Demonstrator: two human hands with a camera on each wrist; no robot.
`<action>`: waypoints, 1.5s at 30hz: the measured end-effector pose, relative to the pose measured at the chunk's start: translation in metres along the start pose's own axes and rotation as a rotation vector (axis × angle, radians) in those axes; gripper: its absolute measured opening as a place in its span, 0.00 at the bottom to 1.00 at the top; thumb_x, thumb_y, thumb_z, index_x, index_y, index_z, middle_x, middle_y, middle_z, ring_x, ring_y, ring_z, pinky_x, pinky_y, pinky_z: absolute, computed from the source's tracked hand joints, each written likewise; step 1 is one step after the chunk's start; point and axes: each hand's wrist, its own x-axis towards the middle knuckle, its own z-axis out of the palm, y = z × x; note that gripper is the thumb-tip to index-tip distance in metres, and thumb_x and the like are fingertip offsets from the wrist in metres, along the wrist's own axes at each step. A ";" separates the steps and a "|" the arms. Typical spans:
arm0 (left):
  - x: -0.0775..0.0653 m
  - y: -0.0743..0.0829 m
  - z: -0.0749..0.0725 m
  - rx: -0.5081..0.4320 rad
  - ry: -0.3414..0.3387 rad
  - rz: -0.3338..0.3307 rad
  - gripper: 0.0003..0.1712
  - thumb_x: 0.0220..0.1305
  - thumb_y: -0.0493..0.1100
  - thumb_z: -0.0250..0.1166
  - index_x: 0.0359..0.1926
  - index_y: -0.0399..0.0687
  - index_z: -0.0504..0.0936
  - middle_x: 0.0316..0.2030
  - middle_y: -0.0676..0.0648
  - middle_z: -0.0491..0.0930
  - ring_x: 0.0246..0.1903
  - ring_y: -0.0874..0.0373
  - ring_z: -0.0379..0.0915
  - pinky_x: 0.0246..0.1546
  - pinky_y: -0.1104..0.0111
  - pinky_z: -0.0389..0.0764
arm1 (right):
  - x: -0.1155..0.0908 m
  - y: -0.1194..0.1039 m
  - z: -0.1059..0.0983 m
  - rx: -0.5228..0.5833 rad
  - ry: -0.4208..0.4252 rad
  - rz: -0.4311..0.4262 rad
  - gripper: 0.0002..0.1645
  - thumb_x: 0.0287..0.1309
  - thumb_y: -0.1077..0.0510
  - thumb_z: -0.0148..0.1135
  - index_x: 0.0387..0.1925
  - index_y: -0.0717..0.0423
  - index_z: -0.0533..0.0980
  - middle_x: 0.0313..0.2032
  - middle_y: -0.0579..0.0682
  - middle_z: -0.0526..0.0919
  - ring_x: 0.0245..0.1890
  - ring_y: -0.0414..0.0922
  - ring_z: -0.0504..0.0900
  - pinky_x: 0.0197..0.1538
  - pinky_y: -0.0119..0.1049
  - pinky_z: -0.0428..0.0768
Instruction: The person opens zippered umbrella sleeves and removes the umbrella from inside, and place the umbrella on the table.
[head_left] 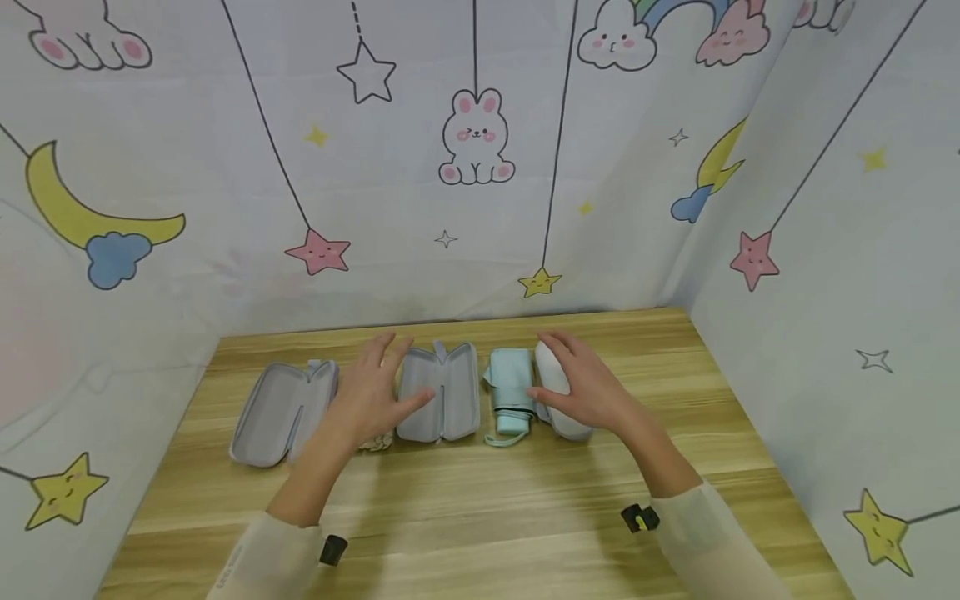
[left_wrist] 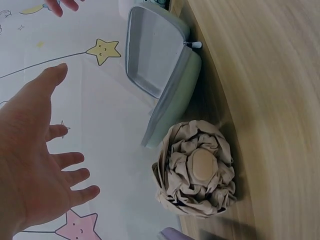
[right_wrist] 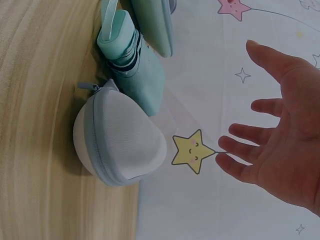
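2 hands hover near cases and an umbrella.

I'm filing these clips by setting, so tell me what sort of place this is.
Likely a small indoor tabletop booth: a wood-grain table backed and flanked by cartoon-printed sheeting, with a folded teal umbrella and an open grey case set out on it.

On your left sleeve, near its edge, there is a small line of lettering, but it is too tiny and blurred to be read. You can read no other text in your three views.
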 end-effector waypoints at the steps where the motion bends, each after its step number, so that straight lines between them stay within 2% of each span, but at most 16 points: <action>1: 0.000 0.002 0.003 -0.012 0.010 -0.002 0.55 0.67 0.68 0.70 0.82 0.45 0.60 0.80 0.32 0.54 0.76 0.30 0.55 0.67 0.30 0.64 | -0.001 0.002 0.001 0.001 0.006 0.003 0.54 0.67 0.40 0.72 0.82 0.60 0.58 0.78 0.65 0.61 0.77 0.66 0.61 0.73 0.66 0.64; 7: 0.001 0.015 0.021 -0.091 0.063 -0.017 0.52 0.66 0.65 0.72 0.80 0.44 0.63 0.79 0.32 0.56 0.75 0.32 0.57 0.67 0.34 0.68 | -0.007 0.012 0.007 0.010 0.027 0.033 0.54 0.67 0.40 0.72 0.82 0.58 0.57 0.77 0.68 0.61 0.76 0.67 0.61 0.72 0.67 0.65; 12: 0.001 0.033 0.034 -0.157 0.097 -0.015 0.51 0.67 0.63 0.72 0.81 0.45 0.64 0.78 0.34 0.58 0.76 0.33 0.56 0.68 0.36 0.69 | -0.012 0.020 0.012 0.034 0.035 0.058 0.54 0.68 0.40 0.71 0.82 0.59 0.58 0.77 0.68 0.61 0.75 0.68 0.62 0.71 0.67 0.67; 17: 0.006 0.052 0.047 -0.216 0.139 0.027 0.48 0.70 0.63 0.70 0.80 0.45 0.65 0.77 0.36 0.62 0.76 0.35 0.57 0.69 0.38 0.69 | -0.017 0.029 0.013 0.044 0.044 0.086 0.52 0.69 0.43 0.71 0.82 0.60 0.57 0.76 0.69 0.62 0.74 0.69 0.63 0.69 0.68 0.68; 20: 0.011 0.063 0.052 -0.213 0.151 0.061 0.47 0.70 0.64 0.70 0.79 0.45 0.66 0.76 0.35 0.63 0.76 0.36 0.59 0.69 0.39 0.69 | -0.017 0.034 0.012 0.048 0.043 0.096 0.50 0.70 0.45 0.70 0.81 0.61 0.57 0.75 0.69 0.63 0.73 0.69 0.64 0.69 0.68 0.68; 28: 0.018 0.089 0.062 -0.207 0.148 0.087 0.46 0.70 0.64 0.69 0.77 0.42 0.69 0.74 0.37 0.66 0.74 0.41 0.63 0.69 0.46 0.72 | -0.018 0.042 0.012 0.069 0.050 0.125 0.50 0.71 0.45 0.69 0.81 0.64 0.58 0.74 0.70 0.64 0.74 0.69 0.63 0.70 0.69 0.66; 35: 0.019 0.108 0.072 -0.195 0.124 0.116 0.46 0.71 0.64 0.68 0.78 0.43 0.68 0.75 0.37 0.66 0.74 0.41 0.63 0.68 0.46 0.73 | -0.019 0.050 0.013 0.081 0.047 0.145 0.50 0.72 0.43 0.68 0.81 0.62 0.56 0.75 0.69 0.63 0.75 0.68 0.62 0.70 0.69 0.66; 45: 0.021 0.126 0.077 -0.223 0.090 0.088 0.44 0.72 0.64 0.67 0.78 0.44 0.68 0.75 0.40 0.67 0.73 0.43 0.66 0.64 0.49 0.79 | -0.019 0.058 0.014 0.123 0.055 0.158 0.49 0.73 0.43 0.67 0.81 0.61 0.57 0.74 0.68 0.64 0.73 0.68 0.66 0.69 0.69 0.67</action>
